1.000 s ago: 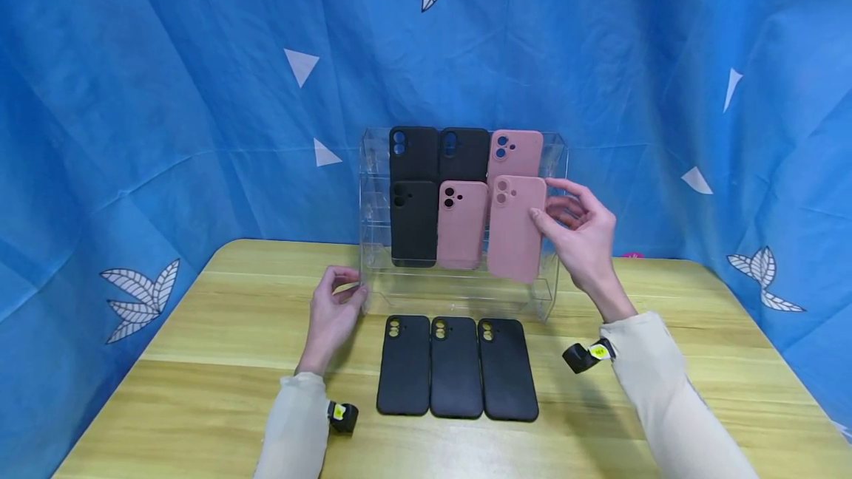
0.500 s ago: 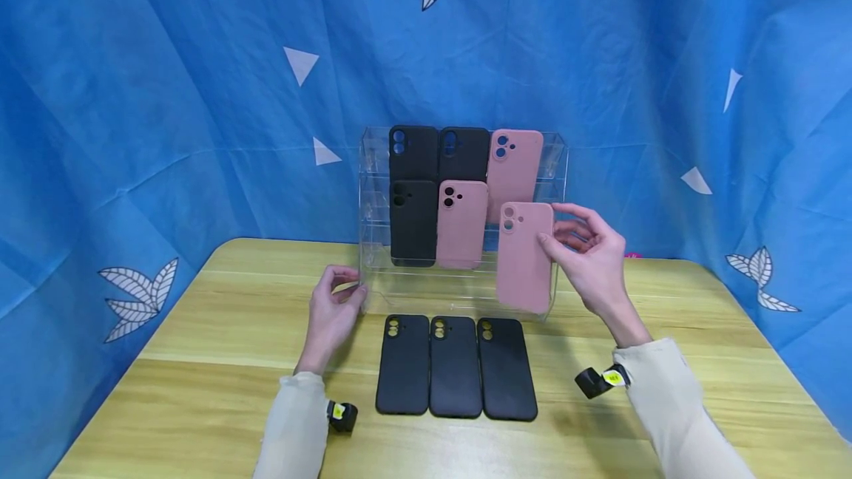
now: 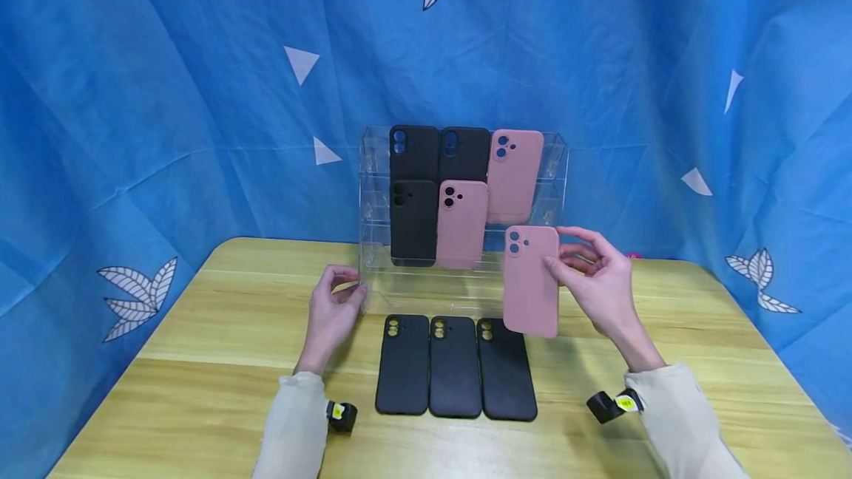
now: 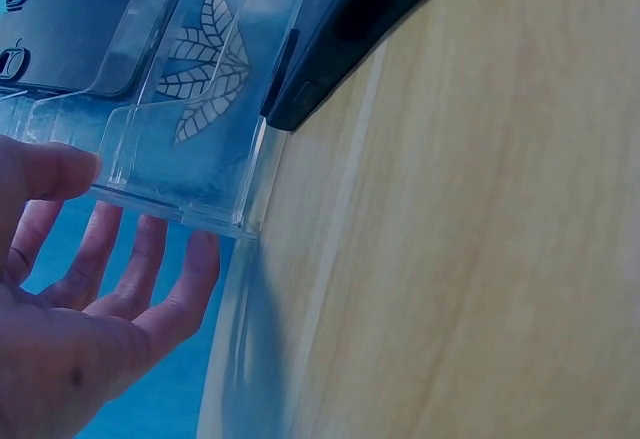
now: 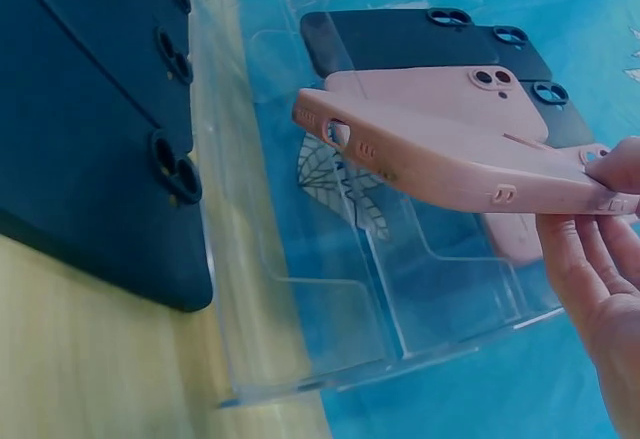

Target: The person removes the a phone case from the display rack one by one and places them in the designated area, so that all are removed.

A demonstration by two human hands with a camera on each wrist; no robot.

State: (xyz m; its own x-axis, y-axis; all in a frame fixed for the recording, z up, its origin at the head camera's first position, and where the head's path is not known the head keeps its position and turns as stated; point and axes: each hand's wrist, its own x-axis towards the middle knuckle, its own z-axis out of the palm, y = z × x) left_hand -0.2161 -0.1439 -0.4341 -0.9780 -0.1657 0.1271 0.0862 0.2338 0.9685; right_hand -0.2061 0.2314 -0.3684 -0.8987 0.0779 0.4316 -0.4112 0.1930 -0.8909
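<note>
My right hand (image 3: pixel 599 279) pinches a pink phone case (image 3: pixel 531 290) by its right edge, thumb on the back face. The case is held upright in front of the clear acrylic display rack (image 3: pixel 426 287), its lower end overlapping the rightmost black case (image 3: pixel 509 379) in the head view. In the right wrist view the held pink case (image 5: pixel 440 164) shows its bottom edge with port cutouts. At the rack's left side, my left hand (image 3: pixel 336 309) grips the clear side edge, thumb in front and fingers behind, as the left wrist view shows.
Three black cases, among them the middle one (image 3: pixel 455 368), lie in a row before the rack. On the rack stand two upper black cases, an upper pink case (image 3: pixel 515 172), a lower black case (image 3: pixel 413 224) and a lower pink case (image 3: pixel 462 224). A blue curtain (image 3: pixel 200 94) hangs behind.
My right hand has drawn the pink case out of the rack's lower right spot, moving it down, slightly right and toward me. The left hand stays at the rack's side.
</note>
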